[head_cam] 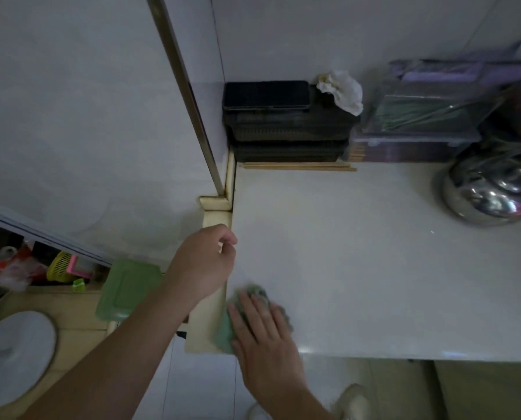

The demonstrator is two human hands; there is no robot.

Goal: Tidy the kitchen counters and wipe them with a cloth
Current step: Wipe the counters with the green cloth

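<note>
A white counter [359, 253] fills the middle and right of the view. My right hand [262, 331] lies flat, fingers spread, pressing a green cloth [224, 336] onto the counter's near left corner. The cloth shows at the fingertips and left of the palm; the rest is hidden under the hand. My left hand [204, 262] hovers loosely curled over the cream raised edge [206, 322] at the counter's left side, with nothing visible in it.
Stacked black trays [289, 131] with a phone [266, 94] and crumpled tissue [342, 89] on top stand at the back wall. Chopsticks [298, 167] lie before them. A clear box [420, 116] and steel kettle [489, 189] sit at right. A green lid [125, 289] lies lower left.
</note>
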